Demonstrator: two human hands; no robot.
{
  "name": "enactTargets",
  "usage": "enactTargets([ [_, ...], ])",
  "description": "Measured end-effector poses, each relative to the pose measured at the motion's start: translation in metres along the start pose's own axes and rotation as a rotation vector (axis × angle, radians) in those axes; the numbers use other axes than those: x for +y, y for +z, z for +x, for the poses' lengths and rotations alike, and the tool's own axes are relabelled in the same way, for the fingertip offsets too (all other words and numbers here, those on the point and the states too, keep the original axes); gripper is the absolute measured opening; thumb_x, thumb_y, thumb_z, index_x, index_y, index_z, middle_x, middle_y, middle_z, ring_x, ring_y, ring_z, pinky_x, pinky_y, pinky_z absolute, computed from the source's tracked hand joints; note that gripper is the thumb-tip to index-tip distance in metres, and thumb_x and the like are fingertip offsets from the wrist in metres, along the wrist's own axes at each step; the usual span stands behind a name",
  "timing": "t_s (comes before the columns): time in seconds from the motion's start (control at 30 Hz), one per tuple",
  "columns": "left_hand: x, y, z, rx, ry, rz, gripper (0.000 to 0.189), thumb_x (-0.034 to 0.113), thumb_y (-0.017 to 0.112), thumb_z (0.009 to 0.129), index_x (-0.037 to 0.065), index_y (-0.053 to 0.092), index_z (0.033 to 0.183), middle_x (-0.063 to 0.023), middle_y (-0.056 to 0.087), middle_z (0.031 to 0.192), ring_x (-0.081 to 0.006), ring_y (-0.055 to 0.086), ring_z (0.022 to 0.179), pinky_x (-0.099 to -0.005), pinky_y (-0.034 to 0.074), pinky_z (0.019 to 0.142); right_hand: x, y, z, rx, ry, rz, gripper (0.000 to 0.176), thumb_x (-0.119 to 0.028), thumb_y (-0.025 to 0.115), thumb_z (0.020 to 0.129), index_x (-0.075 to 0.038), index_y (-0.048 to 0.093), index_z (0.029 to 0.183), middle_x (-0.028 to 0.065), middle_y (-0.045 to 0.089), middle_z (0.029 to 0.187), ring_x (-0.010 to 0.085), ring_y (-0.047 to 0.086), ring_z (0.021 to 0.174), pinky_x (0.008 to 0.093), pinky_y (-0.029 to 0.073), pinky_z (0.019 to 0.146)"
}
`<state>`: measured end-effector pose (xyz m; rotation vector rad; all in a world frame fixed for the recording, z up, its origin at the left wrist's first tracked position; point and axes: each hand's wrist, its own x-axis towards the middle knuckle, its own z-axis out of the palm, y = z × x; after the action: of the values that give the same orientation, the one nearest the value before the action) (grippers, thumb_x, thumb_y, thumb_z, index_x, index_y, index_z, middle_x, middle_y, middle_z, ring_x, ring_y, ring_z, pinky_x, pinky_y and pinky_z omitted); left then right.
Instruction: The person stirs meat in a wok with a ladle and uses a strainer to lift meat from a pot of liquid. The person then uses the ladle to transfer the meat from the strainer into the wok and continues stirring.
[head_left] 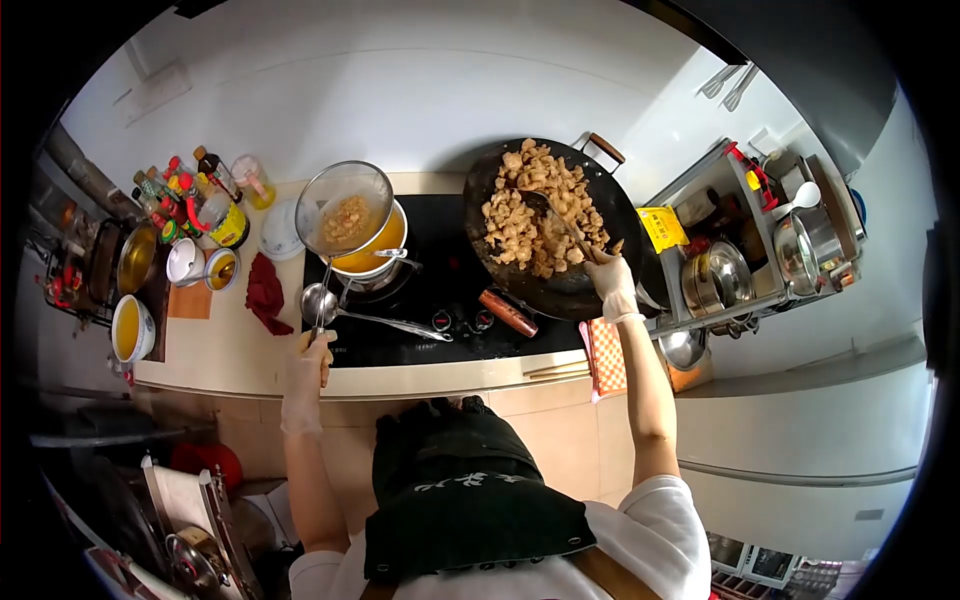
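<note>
My left hand (309, 365), in a clear glove, is closed round the handle of a mesh strainer (318, 228). A small heap of browned pieces (346, 218) sits in the strainer, which is over a pot (403, 215) of yellow liquid (382, 246). My right hand (612, 284), also gloved, grips the handle of a spatula (572, 228). Its blade is partly buried among many browned meat chunks (548, 180) in a large black wok (490, 262). A metal ladle (385, 323) lies on the black cooktop (440, 220) near my left hand.
Bottles (215, 170) crowd the back left, near bowls of yellow liquid (133, 328) and a dark red cloth (265, 292). The wok's wooden handle (508, 312) points towards me. At right, a rack (745, 300) holds metal bowls beside a yellow packet (661, 229). A checked cloth (606, 358) hangs at the counter edge.
</note>
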<state>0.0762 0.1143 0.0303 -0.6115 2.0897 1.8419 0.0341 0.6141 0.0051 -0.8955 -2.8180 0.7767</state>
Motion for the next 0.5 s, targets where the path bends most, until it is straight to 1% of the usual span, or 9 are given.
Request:
enactTargets([
  [0.03, -0.002, -0.003, 0.002, -0.003, 0.005, -0.012, 0.022, 0.025, 0.054, 0.09, 0.005, 0.063, 0.095, 0.0039, 0.046, 0.06, -0.0038, 0.036, 0.043, -0.0218, 0.029, 0.041, 0.007, -0.001, 0.003, -0.026, -0.046, 0.042, 0.042, -0.035, 0.068, 0.08, -0.018, 0.065, 0.118, 0.018, 0.068, 0.099, 0.0315, 0.066, 0.096, 0.0349, 0.051, 0.081],
  [0.07, -0.003, -0.005, 0.003, -0.007, 0.01, -0.024, 0.022, 0.025, 0.055, 0.09, 0.005, 0.063, 0.094, 0.0037, 0.046, 0.059, -0.004, 0.036, 0.043, -0.022, 0.029, 0.04, 0.017, -0.007, 0.005, -0.042, -0.065, 0.011, 0.043, -0.034, 0.068, 0.08, -0.019, 0.064, 0.12, 0.0174, 0.068, 0.101, 0.031, 0.066, 0.097, 0.0346, 0.051, 0.082],
  [0.13, -0.013, -0.012, 0.013, -0.009, 0.024, -0.035, 0.021, 0.024, 0.055, 0.089, 0.005, 0.064, 0.092, 0.0036, 0.045, 0.058, -0.0041, 0.036, 0.042, -0.0223, 0.029, 0.039, 0.027, -0.036, -0.002, -0.059, -0.132, -0.005, 0.046, -0.031, 0.069, 0.079, -0.021, 0.062, 0.123, 0.0164, 0.067, 0.105, 0.0292, 0.066, 0.097, 0.0337, 0.051, 0.082],
  [0.2, -0.019, -0.015, 0.021, -0.016, 0.032, -0.03, 0.022, 0.023, 0.054, 0.09, 0.004, 0.063, 0.094, 0.0036, 0.045, 0.059, -0.0042, 0.035, 0.041, -0.022, 0.027, 0.038, -0.02, -0.1, -0.046, -0.117, -0.026, -0.236, 0.045, -0.032, 0.068, 0.08, -0.027, 0.061, 0.124, 0.0159, 0.067, 0.103, 0.0294, 0.067, 0.093, 0.0341, 0.052, 0.08],
  [0.23, -0.02, -0.015, 0.024, -0.021, 0.033, -0.019, 0.023, 0.023, 0.052, 0.092, 0.004, 0.063, 0.096, 0.0036, 0.045, 0.06, -0.0041, 0.035, 0.04, -0.0214, 0.027, 0.037, -0.007, -0.111, -0.053, -0.067, -0.105, -0.299, 0.042, -0.031, 0.066, 0.082, -0.029, 0.061, 0.124, 0.0156, 0.067, 0.098, 0.0317, 0.066, 0.088, 0.0355, 0.052, 0.076],
  [0.3, -0.018, -0.014, 0.027, -0.029, 0.041, -0.012, 0.023, 0.022, 0.05, 0.093, 0.003, 0.063, 0.098, 0.0037, 0.045, 0.06, -0.0039, 0.035, 0.04, -0.0208, 0.026, 0.037, -0.003, -0.136, -0.073, -0.09, -0.104, -0.435, 0.039, -0.031, 0.066, 0.082, -0.029, 0.063, 0.121, 0.015, 0.067, 0.092, 0.0329, 0.066, 0.083, 0.0368, 0.052, 0.07],
  [0.37, -0.016, -0.012, 0.028, -0.035, 0.05, -0.017, 0.023, 0.021, 0.051, 0.092, 0.003, 0.063, 0.098, 0.0037, 0.045, 0.06, -0.0036, 0.035, 0.039, -0.0204, 0.026, 0.036, 0.018, -0.147, -0.089, -0.064, -0.224, -0.464, 0.034, -0.032, 0.066, 0.084, -0.021, 0.066, 0.116, 0.0138, 0.068, 0.088, 0.0282, 0.068, 0.078, 0.0315, 0.051, 0.064],
  [0.4, -0.015, -0.011, 0.029, -0.034, 0.042, -0.015, 0.023, 0.021, 0.051, 0.092, 0.002, 0.063, 0.098, 0.0037, 0.045, 0.06, -0.0035, 0.035, 0.039, -0.0204, 0.026, 0.036, 0.017, -0.151, -0.095, -0.114, -0.149, -0.579, 0.032, -0.031, 0.066, 0.084, -0.022, 0.067, 0.115, 0.0132, 0.068, 0.089, 0.029, 0.067, 0.078, 0.0321, 0.051, 0.065],
  [0.5, -0.012, -0.007, 0.032, -0.029, 0.026, -0.02, 0.022, 0.022, 0.053, 0.091, 0.003, 0.064, 0.096, 0.004, 0.045, 0.059, -0.0033, 0.035, 0.039, -0.0205, 0.026, 0.036, 0.031, -0.133, -0.098, -0.139, -0.167, -0.585, 0.034, -0.03, 0.066, 0.084, -0.023, 0.066, 0.116, 0.0126, 0.068, 0.091, 0.0285, 0.067, 0.079, 0.0328, 0.051, 0.067],
])
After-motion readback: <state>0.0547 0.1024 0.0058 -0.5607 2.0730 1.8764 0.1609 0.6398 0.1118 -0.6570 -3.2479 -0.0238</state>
